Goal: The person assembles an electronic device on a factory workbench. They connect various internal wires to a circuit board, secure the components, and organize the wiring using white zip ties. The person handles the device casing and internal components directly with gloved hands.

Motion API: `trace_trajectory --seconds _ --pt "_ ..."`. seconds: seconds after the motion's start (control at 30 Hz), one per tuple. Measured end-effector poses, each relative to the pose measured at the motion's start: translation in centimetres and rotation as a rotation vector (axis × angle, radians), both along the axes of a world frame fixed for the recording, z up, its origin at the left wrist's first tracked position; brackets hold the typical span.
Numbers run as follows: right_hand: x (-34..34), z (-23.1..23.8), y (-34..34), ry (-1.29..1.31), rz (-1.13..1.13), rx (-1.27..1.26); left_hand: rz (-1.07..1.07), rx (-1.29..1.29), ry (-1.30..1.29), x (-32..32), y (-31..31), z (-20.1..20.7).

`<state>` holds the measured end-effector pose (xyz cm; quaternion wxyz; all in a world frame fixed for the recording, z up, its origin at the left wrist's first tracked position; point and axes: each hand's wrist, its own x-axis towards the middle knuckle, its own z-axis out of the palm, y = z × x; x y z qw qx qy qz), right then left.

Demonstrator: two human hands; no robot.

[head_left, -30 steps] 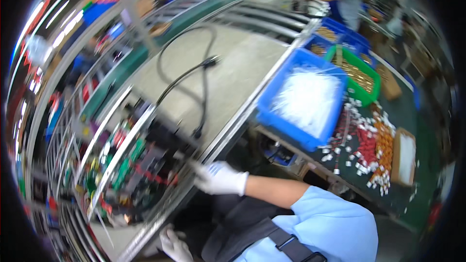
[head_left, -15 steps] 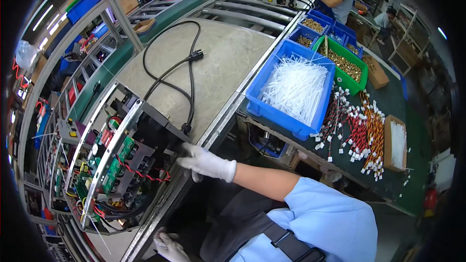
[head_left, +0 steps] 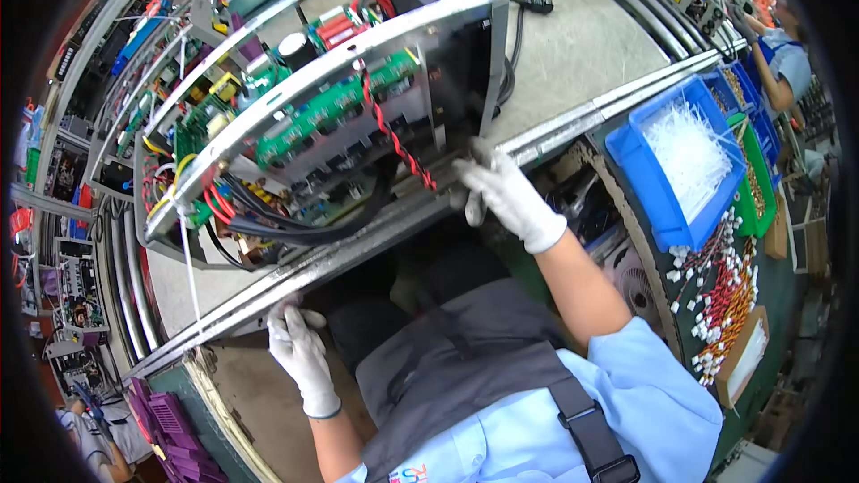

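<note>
An open metal chassis (head_left: 313, 72) stands on the bench, with green circuit boards (head_left: 335, 107), thick black cables and bundled wires inside. From its near side hangs a twisted red-and-black wire (head_left: 394, 139). Just right of that wire's end is my right hand (head_left: 514, 201), white-gloved, its fingers apart and holding nothing. Whether its fingertips touch the chassis edge I cannot tell. My left hand (head_left: 302, 358), gloved too, is by the bench's front rail, fingers loosely bent, thumb apart, nothing visible in it. A long white cable tie (head_left: 190, 259) dangles from the wires at the chassis's left end.
Behind the chassis lies a black power cord (head_left: 537, 4). To the right, a blue bin (head_left: 640, 161) of white cable ties stands beside a green bin (head_left: 761, 215) of brass parts and several connector wires (head_left: 716, 304). Purple plastic parts (head_left: 170, 429) are at lower left. Another person (head_left: 783, 67) works at far right.
The view has swung left, so the chassis appears larger and more central. My left hand has come up to the bench rail. My right hand is now near the twisted wire.
</note>
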<state>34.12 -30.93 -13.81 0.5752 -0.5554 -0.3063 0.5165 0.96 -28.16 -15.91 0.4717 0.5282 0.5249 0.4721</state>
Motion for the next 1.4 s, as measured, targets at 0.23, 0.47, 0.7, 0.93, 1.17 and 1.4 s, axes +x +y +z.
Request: trace_trajectory --seconds 0.23,0.47,0.7,0.93,1.17,1.4 --pt "0.3 -0.4 0.4 -0.068 -0.012 0.039 -0.038 -0.115 -0.063 0.6 0.5 -0.2" --pt "-1.3 1.2 -0.5 -0.125 -0.085 0.077 -0.131 -0.078 0.044 2.0 0.0 0.1" --pt "-2.1 10.7 0.6 -0.893 -0.37 0.518 -0.087 -0.09 -0.026 0.5 -1.3 -3.0" --pt "-1.1 13.3 1.7 -1.283 -0.285 0.263 -0.133 -0.26 -0.075 -0.9 0.0 -5.6" --pt "-3.0 13.6 1.6 -1.401 -0.261 0.117 -0.153 -0.318 -0.154 -2.3 1.8 -7.3" --pt "-3.9 13.1 1.8 -1.516 -0.272 0.071 -0.145 -0.333 -0.122 -3.5 1.8 -7.5"
